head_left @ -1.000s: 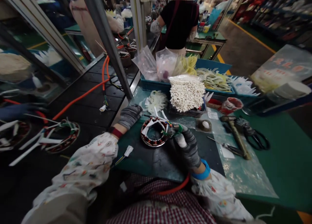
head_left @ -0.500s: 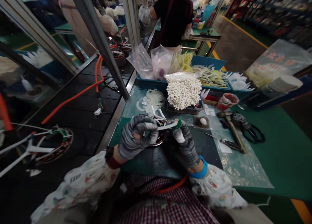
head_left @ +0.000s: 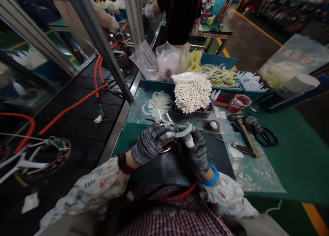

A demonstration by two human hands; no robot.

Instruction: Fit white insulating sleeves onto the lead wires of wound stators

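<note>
Since a second ago the left hand [head_left: 151,143] has closed on the stator [head_left: 167,147], just below the pellet bag [head_left: 192,92]. The right hand [head_left: 196,150] pinches a white strip [head_left: 183,132], seemingly fitting it among the leads, which calls for steady feeding.

A bag of white beads [head_left: 192,94] is sitting at the far side of the green bench [head_left: 295,153], a blue tray [head_left: 223,61] lying behind it. A hammer [head_left: 244,130] and scissors [head_left: 266,136] are lying at right; an orange cable [head_left: 73,106] is trailing across the left conveyor [head_left: 77,129].
</note>
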